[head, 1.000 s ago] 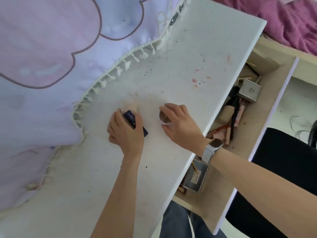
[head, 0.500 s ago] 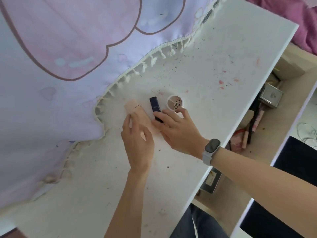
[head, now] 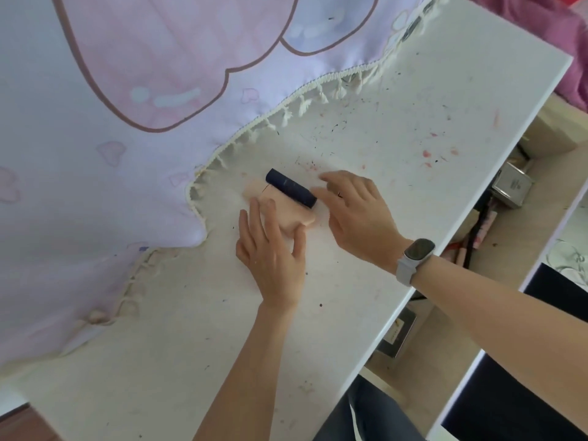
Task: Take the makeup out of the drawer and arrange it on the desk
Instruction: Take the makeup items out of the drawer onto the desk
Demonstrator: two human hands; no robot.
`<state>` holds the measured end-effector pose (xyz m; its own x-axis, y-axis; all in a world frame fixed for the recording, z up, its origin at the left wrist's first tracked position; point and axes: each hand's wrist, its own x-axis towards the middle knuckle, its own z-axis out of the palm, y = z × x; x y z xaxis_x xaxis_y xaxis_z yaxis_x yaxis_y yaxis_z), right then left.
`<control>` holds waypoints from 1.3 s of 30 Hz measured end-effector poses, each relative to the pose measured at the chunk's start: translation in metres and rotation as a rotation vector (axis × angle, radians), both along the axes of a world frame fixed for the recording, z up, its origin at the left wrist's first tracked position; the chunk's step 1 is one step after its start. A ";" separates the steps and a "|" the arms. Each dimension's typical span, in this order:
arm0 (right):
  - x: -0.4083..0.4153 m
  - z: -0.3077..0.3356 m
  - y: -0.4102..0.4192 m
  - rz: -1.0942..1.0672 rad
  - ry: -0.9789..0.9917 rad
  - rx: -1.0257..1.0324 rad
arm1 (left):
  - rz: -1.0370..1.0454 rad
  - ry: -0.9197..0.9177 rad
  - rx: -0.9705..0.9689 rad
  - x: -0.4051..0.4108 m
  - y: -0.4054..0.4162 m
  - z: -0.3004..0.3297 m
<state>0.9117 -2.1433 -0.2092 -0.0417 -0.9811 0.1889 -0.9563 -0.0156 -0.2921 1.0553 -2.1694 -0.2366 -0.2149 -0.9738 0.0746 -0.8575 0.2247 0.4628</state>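
Observation:
A dark blue tube (head: 291,188) lies on the white desk (head: 413,100), tight against a flat pale pink case (head: 276,203). My left hand (head: 270,253) rests on the pink case with straight fingers, thumb against its near edge. My right hand (head: 359,218) lies just right of the tube, fingers relaxed, thumb near the tube's end. The small round pot seen earlier is out of sight, probably under this hand. The open drawer (head: 521,237) sits at the right, below the desk edge.
A lilac and pink tasselled cloth (head: 127,122) covers the desk's left half. In the drawer lie a silver box (head: 512,186), pencils and tubes (head: 477,230), and another small box (head: 397,335). A purple blanket (head: 547,30) shows at the top right.
The view shifted. My left hand let go of the dark blue tube and came to rest on the pink case. My right hand set the round pot down and now covers it.

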 end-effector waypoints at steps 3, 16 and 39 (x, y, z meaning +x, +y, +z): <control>0.002 -0.006 0.013 -0.127 -0.068 0.008 | 0.008 -0.027 -0.042 -0.002 0.003 -0.005; -0.015 -0.007 -0.017 0.073 -0.258 0.185 | 0.060 -0.118 -0.069 -0.015 0.004 -0.008; -0.077 -0.075 0.202 -0.288 -0.154 0.664 | -0.520 -0.091 0.388 -0.051 0.223 -0.030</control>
